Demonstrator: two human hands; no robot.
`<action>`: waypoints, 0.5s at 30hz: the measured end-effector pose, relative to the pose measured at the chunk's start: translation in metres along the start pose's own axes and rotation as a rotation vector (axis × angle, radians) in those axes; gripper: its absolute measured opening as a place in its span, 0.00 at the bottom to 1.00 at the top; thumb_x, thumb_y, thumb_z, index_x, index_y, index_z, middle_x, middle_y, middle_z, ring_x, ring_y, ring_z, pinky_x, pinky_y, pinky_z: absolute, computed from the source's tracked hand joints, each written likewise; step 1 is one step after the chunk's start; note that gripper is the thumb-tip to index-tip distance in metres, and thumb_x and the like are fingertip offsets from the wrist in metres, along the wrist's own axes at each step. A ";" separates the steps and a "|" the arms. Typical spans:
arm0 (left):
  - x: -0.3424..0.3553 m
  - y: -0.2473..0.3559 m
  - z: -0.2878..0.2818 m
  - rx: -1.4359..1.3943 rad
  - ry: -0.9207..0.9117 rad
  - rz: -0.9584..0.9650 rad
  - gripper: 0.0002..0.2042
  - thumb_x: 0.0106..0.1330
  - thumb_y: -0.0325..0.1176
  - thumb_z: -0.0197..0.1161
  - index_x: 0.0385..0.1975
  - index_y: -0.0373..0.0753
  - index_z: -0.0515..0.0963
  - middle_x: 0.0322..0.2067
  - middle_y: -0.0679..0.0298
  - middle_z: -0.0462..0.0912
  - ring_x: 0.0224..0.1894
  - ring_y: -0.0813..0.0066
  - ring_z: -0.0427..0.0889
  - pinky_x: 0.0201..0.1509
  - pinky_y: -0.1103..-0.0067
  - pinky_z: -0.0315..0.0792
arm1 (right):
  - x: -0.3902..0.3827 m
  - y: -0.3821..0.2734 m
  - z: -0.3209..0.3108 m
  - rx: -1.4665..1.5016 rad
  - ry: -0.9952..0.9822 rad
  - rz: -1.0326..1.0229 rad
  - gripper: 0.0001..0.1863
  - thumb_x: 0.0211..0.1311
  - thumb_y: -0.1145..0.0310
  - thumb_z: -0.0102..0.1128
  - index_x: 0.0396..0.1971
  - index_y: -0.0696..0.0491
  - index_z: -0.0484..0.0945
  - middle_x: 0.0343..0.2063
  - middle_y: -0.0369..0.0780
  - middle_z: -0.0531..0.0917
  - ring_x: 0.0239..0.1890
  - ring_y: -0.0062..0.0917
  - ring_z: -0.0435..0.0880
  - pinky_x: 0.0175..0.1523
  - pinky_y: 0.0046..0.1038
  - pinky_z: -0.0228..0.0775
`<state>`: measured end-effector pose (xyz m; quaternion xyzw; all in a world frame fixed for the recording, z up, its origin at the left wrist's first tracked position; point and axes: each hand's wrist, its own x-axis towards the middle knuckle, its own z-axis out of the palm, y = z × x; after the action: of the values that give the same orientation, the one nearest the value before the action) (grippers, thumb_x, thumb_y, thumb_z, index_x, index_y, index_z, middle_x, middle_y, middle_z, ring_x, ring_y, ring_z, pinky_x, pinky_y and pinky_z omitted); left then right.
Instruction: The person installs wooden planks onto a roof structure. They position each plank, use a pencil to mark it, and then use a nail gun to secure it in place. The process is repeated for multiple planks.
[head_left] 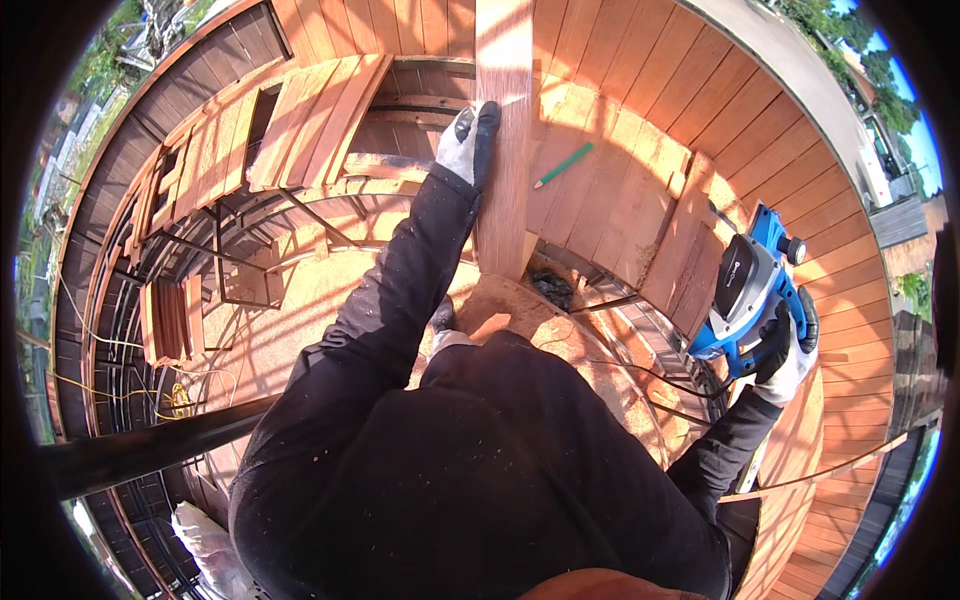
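right-side boards look laid, but the plank at the left hand, its grip unclear, seems unfinished, the right hand's fingers clamping the planer.

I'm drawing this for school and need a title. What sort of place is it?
Probably an outdoor woodworking or building spot: the gloved right hand grips a blue power tool, the left hand touches a long wooden board, and green trees show at the picture's edge.

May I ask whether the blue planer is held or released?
Held: the gloved right hand wraps around one end of the blue planer.
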<state>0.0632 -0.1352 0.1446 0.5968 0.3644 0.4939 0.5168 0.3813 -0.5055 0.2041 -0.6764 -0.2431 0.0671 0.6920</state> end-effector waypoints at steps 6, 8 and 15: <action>0.038 0.021 0.041 0.190 -0.011 0.146 0.27 0.71 0.57 0.52 0.38 0.32 0.77 0.31 0.53 0.81 0.34 0.65 0.77 0.42 0.71 0.70 | -0.067 -0.029 0.047 0.205 -0.133 -0.030 0.20 0.63 0.75 0.59 0.56 0.58 0.73 0.29 0.38 0.79 0.24 0.18 0.77 0.27 0.19 0.70; 0.047 0.026 0.054 0.157 -0.039 0.219 0.27 0.70 0.58 0.52 0.36 0.33 0.77 0.30 0.52 0.80 0.34 0.61 0.78 0.41 0.70 0.70 | -0.083 -0.032 0.061 0.306 -0.202 -0.005 0.21 0.63 0.73 0.58 0.56 0.57 0.72 0.28 0.38 0.78 0.23 0.19 0.76 0.27 0.21 0.71; 0.044 0.071 0.087 0.094 -0.163 0.244 0.26 0.72 0.57 0.51 0.35 0.33 0.76 0.29 0.64 0.76 0.35 0.72 0.71 0.43 0.73 0.68 | -0.101 -0.027 0.088 0.528 -0.336 0.098 0.21 0.64 0.70 0.58 0.57 0.54 0.71 0.28 0.40 0.79 0.22 0.22 0.77 0.26 0.23 0.72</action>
<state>0.1529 -0.1306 0.2250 0.6985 0.2687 0.4852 0.4522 0.2488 -0.4704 0.2026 -0.4636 -0.2953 0.2718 0.7899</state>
